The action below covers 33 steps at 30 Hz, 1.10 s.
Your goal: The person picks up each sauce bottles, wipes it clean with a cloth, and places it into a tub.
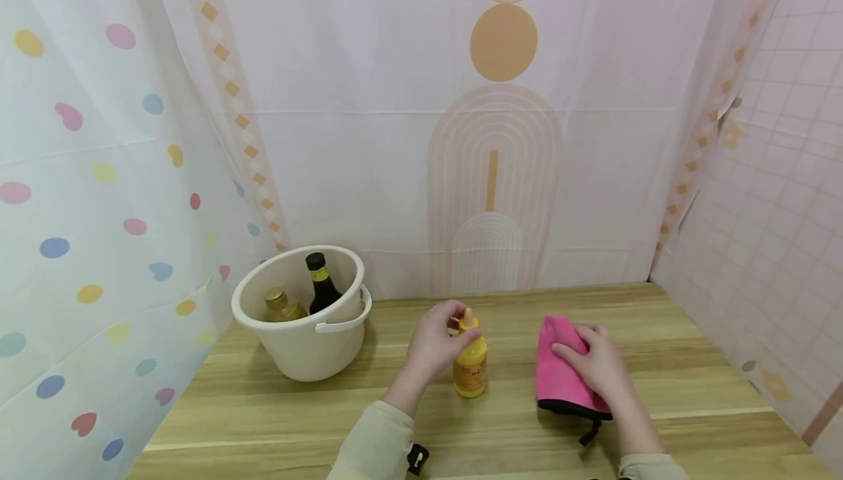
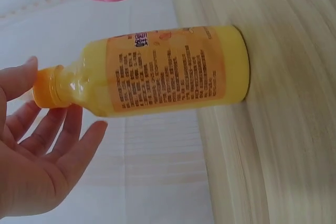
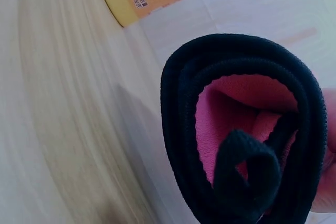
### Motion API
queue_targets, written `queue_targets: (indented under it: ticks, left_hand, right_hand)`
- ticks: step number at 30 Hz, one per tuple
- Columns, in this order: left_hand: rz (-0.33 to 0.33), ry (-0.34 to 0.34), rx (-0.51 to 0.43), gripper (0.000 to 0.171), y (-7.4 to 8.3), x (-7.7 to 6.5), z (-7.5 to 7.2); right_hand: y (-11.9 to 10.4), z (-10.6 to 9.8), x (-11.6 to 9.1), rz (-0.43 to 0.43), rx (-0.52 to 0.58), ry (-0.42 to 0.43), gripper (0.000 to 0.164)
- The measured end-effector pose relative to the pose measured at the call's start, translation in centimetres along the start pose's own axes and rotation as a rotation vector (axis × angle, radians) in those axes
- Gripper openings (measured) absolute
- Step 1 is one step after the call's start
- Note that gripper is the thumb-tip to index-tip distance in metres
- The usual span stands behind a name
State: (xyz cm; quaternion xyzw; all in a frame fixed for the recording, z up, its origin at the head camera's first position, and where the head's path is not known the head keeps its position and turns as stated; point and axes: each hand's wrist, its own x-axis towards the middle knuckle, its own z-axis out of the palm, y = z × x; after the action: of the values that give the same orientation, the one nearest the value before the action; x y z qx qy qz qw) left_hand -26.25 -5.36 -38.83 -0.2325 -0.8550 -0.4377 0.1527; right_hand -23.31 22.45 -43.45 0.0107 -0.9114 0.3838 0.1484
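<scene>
A yellow squeeze bottle with an orange printed label and an orange cap stands upright on the wooden table. My left hand pinches it at the cap, thumb on one side and fingers on the other. In the left wrist view the bottle's base meets the tabletop. To the right, my right hand grips a folded pink cloth with black edging. From the right wrist view the cloth is rolled over on itself, and a black hanging loop shows at its edge. Most of the right hand is hidden there.
A cream bucket with a white handle stands at the left of the table. Inside it are a dark bottle with a black cap and a gold-capped bottle. Patterned curtains close off the back and both sides.
</scene>
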Motion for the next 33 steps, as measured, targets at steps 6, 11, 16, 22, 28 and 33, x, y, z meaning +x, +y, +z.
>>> queue_targets:
  ticks: [6, 11, 16, 22, 28, 33]
  left_hand:
    - [0.056, 0.056, 0.118, 0.028, 0.1, -0.2, 0.7]
    - [0.037, 0.081, 0.14, 0.026, 0.2, -0.4, 1.0]
    - [0.045, 0.097, 0.143, 0.026, 0.1, -0.4, 1.0]
    - [0.037, 0.09, 0.117, 0.027, 0.2, -0.4, 0.8]
    - [0.057, 0.076, 0.089, 0.025, 0.6, -0.3, 0.3]
    - [0.126, 0.102, 0.026, 0.023, 1.1, 0.4, -1.1]
  right_hand:
    - [0.4, -0.4, 0.0, 0.0, 0.005, 0.015, 0.053]
    - [0.3, -0.7, -0.1, 0.02, 0.013, 0.004, 0.055]
    - [0.3, -1.0, 0.1, 0.028, 0.01, -0.001, 0.057]
    - [0.6, -1.2, 0.2, 0.028, 0.013, -0.002, 0.058]
    - [1.0, -1.7, 0.0, 0.046, 0.026, 0.002, 0.059]
    - [0.9, -2.0, 0.0, 0.052, 0.025, -0.001, 0.06]
